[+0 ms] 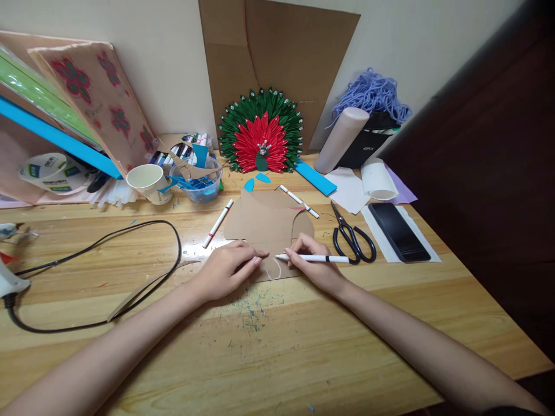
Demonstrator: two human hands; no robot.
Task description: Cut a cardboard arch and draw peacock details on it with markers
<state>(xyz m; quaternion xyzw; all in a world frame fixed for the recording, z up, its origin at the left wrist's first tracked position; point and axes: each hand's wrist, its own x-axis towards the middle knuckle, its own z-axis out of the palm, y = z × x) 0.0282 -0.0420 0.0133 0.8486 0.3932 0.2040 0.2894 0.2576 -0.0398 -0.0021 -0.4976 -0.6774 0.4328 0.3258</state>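
1. Wooden table [277,346] fills the frame; a cream wall stands behind, with a brown board leaning on it at upper centre.
2. We see the left hand [225,268] lying flat, fingers spread, pressing on the near left of the cardboard [264,222] at frame centre.
3. The right hand [314,263] pinches a white pen [318,258]; its tip touches the cardboard's near edge, beside a curved white line.
4. Step in hand, as we judge it: drawing an outline on the cardboard. The next move calls for a steady press from the left hand while the tip follows the curve.
5. Containers: a clear bowl [200,182], upper left of centre, holds blue and brown scraps; a paper cup [150,182] left of it lies tilted, contents not visible; a box of markers [182,151] sits behind.
6. Scissors [352,237] lie right of the cardboard, blades shut; a phone [399,231] rests on white paper further right.
7. Two more pens lie near the cardboard's far edge. A black cable [130,254] loops at left.
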